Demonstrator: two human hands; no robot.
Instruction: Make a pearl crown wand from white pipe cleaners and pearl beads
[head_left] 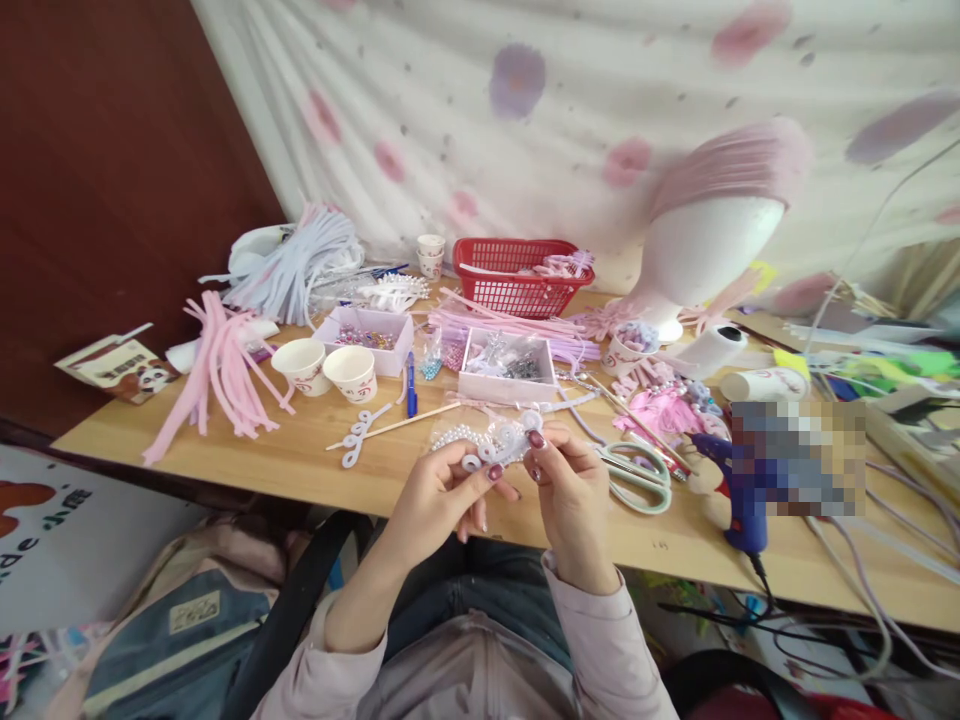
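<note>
Both hands meet above the table's front edge, closed on a pale lavender pipe cleaner bent into curls [511, 447]. My left hand [442, 492] pinches its left end between thumb and fingers. At the other end, the fingertips of my right hand [571, 490] grip the piece; part of it is hidden behind them. Just beyond lies a clear bag of white pearl beads [459, 434]. A similar looped pipe cleaner piece [360, 437] rests on the table to the left, touching or close to a thin wooden stick [409, 420]. Pale green-handled scissors [637, 478] lie right of my right hand.
Two paper cups [349, 375] and a blue pen [412, 388] stand or lie left of centre. Behind are boxes of beads [507, 388], pink pipe cleaners [221, 370] and a red basket [517, 295]. A blue glue gun [746, 500] and a white mannequin head [701, 245] are at right.
</note>
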